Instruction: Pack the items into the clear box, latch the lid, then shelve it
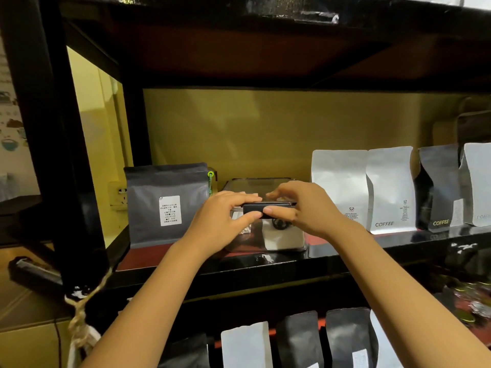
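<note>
We find the clear box point(268, 236) standing on the middle shelf point(332, 252) of a dark rack, its near wall close to the shelf's front edge. Its walls are transparent with rounded corners; the clear lid point(256, 185) lies on top, and a black latch point(268, 209) runs along the near upper edge.

Through the near wall we see a white block-shaped item point(283, 239) with a dark round part on its face, and a small pale crumpled piece point(245, 231) to its left. Other contents cannot be made out.

Both hands are on the latch. The left hand point(225, 215) comes from the left, fingers curled over the lid edge and thumb pressed on the latch's front. The right hand point(305, 205) meets it from the right, thumb on the latch's front, fingers arched over the lid. Both are narrowed to a pinch around the latch; whether it is fully closed we cannot tell.

A grey pouch point(167, 205) with a white label stands just left of the box. To the right stand two white pouches point(364, 189), one printed COFFEE, then a black pouch point(435, 187) also printed COFFEE. More pouches stand on the lower shelf point(292, 338).
</note>
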